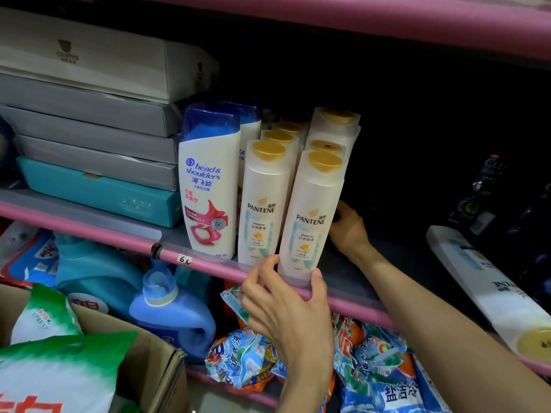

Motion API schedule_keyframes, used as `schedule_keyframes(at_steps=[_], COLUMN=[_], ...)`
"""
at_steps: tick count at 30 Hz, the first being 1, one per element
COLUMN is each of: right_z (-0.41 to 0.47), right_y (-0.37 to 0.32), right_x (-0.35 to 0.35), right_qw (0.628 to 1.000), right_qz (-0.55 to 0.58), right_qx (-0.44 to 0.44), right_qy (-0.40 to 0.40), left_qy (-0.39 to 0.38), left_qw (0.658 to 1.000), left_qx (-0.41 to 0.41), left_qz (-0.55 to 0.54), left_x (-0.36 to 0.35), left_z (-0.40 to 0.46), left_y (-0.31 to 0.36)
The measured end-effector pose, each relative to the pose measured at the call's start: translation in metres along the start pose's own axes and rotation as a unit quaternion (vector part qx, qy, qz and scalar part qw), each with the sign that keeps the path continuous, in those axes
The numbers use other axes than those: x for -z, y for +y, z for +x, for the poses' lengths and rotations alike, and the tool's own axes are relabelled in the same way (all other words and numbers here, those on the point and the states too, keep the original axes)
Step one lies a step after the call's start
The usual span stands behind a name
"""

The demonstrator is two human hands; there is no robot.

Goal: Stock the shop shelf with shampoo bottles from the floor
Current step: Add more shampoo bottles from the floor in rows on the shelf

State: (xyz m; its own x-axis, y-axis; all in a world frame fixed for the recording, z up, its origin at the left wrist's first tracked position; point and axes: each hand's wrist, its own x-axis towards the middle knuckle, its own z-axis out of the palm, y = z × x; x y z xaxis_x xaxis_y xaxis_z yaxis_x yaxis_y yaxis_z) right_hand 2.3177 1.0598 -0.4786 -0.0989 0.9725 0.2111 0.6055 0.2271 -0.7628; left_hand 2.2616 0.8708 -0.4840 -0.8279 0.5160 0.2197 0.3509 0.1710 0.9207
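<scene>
On the pink-edged shelf, two rows of white Pantene bottles with gold caps stand upright beside a blue-capped Head & Shoulders bottle. The front bottle of the right-hand row stands at the shelf's front edge, touching the front bottle of the left row.

The left hand comes up from below the shelf lip; its thumb and fingertips are spread to either side of the front bottle's base, resting on it at the clear price strip. The fingers are only lightly bent, more steadying than clutching. The right hand reaches onto the shelf just to the right of the same bottle, its fingers curled in toward the bottle's lower side and back; how firmly it holds I cannot tell, since the fingertips are hidden behind the bottle.

Further right, another Pantene bottle lies on its side on the shelf, cap toward the front. Dark bottles stand dimly behind it. To the left a stack of flat boxes, grey over teal, sits on the shelf.

Below, a blue detergent jug stands next to bright packets, and a cardboard box holds green-and-white bags.
</scene>
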Motion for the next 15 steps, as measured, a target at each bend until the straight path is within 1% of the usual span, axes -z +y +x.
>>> schedule_keyframes(at_steps=[15], right_z=[-0.0042], right_y=[-0.0041], right_x=[0.0005], right_qw=[1.000], right_qz=[-0.018], right_qx=[0.019], right_qy=[0.002], left_qy=[-0.001], left_qw=[1.000], left_qx=[0.005], left_qz=[-0.005], left_x=[0.0008], left_z=[0.0001], left_y=[0.0016])
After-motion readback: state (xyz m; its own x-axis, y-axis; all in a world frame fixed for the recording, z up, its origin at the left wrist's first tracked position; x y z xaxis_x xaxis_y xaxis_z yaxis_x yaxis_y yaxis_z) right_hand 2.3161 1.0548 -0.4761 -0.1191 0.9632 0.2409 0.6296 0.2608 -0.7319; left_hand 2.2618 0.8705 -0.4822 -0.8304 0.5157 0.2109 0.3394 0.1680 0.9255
